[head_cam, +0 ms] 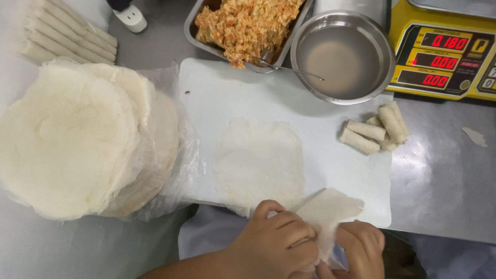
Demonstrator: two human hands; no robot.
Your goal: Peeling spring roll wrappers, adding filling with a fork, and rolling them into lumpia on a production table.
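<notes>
One camera sits on my head and looks almost straight down at the steel counter in front of me. My left hand point(276, 243) and right hand point(359, 248) sit at the very bottom edge of the frame, close under the lens. Beyond them the white cutting board point(217, 98) fills the middle. The filling tray point(192, 23) and yellow scale point(444, 51) mark the far edge, cut off at the top.

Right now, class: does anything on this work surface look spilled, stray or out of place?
A little. A torn wrapper scrap lies alone on the steel table right of the cutting board, and some filling hangs over the tray rim onto the board.
</notes>
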